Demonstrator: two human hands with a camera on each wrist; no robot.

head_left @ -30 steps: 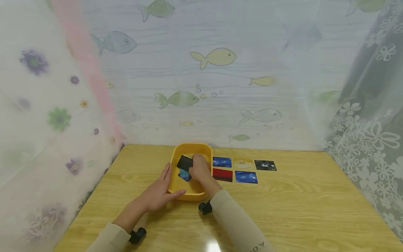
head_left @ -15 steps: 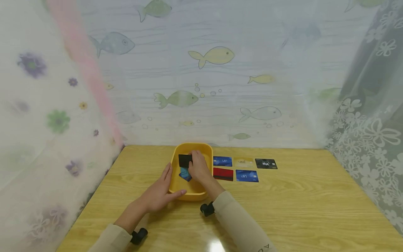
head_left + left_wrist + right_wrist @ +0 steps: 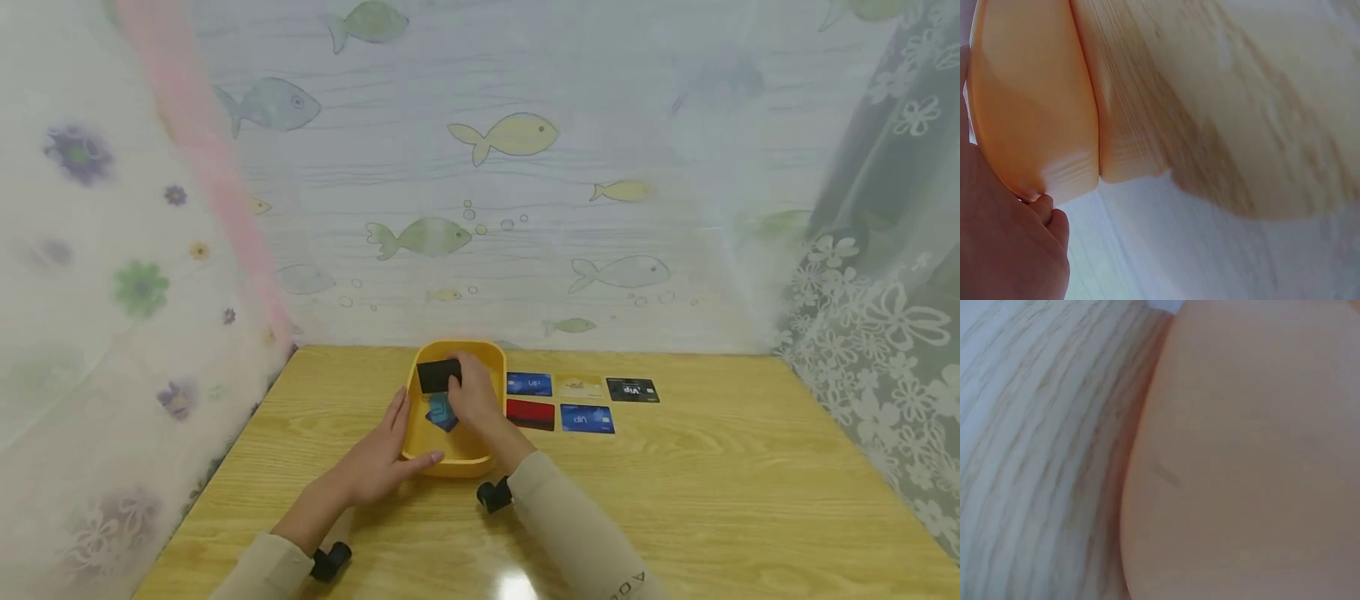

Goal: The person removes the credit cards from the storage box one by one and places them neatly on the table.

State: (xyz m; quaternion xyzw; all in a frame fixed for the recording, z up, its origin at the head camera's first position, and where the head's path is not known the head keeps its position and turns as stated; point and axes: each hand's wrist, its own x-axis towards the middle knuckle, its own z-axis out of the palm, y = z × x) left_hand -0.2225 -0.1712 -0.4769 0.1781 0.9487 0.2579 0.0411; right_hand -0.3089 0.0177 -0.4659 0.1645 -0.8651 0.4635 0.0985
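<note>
In the head view, my right hand (image 3: 477, 402) reaches over a yellow plastic bin (image 3: 454, 469) and pinches a black card (image 3: 438, 377) by its right side. Beneath the black card, blue cards (image 3: 442, 413) lie overlapped on the bin's floor; their number is hard to tell. My left hand (image 3: 375, 467) rests against the bin's near left corner, fingers extended along the left side and thumb on the front rim. In the left wrist view, part of that hand (image 3: 1010, 244) touches the bin's outer wall (image 3: 1035, 106). The right wrist view holds only the bin's wall (image 3: 1241, 456) and wood.
Right of the bin, cards lie in two rows on the wooden table (image 3: 712, 492): a blue card (image 3: 529, 384), a gold card (image 3: 580, 386), a black Vip card (image 3: 632, 390), a red card (image 3: 531, 414) and another blue card (image 3: 587, 419). A fish-patterned curtain (image 3: 525, 250) stands behind.
The black card has turned and shifted slightly up and left with my right hand, showing more of the blue cards. My left hand and the cards on the table stay in place.
</note>
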